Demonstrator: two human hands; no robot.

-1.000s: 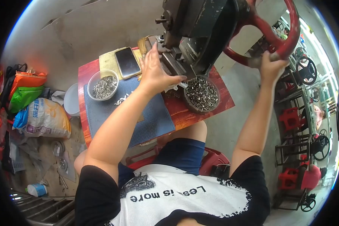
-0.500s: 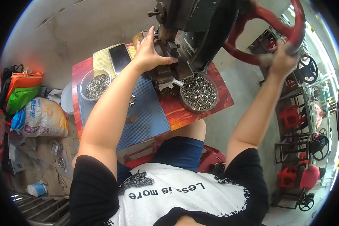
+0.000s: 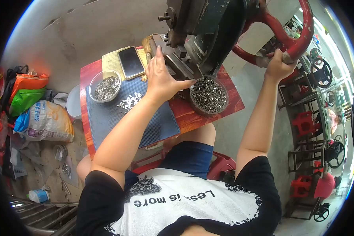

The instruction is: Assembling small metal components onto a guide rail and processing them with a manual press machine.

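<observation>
My left hand (image 3: 164, 76) is at the metal die block (image 3: 181, 66) of a dark green hand press (image 3: 208, 19). Its fingers and thumb are spread, and nothing shows in them; the palm side is hidden. My right hand (image 3: 280, 67) is wrapped round the rim of the press's red handwheel (image 3: 301, 51). Under my left thumb's tip, a clear round tub (image 3: 209, 96) holds many small metal pieces. Left of my left forearm, a pile of small shiny pieces (image 3: 130, 101) lies on a blue textured mat (image 3: 153, 126), beside a white-rimmed tub (image 3: 105, 86) of thin metal parts.
A phone (image 3: 131, 62) rests on a yellow cloth (image 3: 111, 63) at the back of the red-patterned table (image 3: 236, 100). Filled bags (image 3: 47, 120) and a pale bucket (image 3: 74, 101) stand to the left. More handwheel benches (image 3: 322, 72) and red stools (image 3: 303, 122) line the right side.
My left hand has drawn back slightly from the die toward me, and the pile on the mat shows more fully. The handwheel has turned a little, with my right hand on its rim.
</observation>
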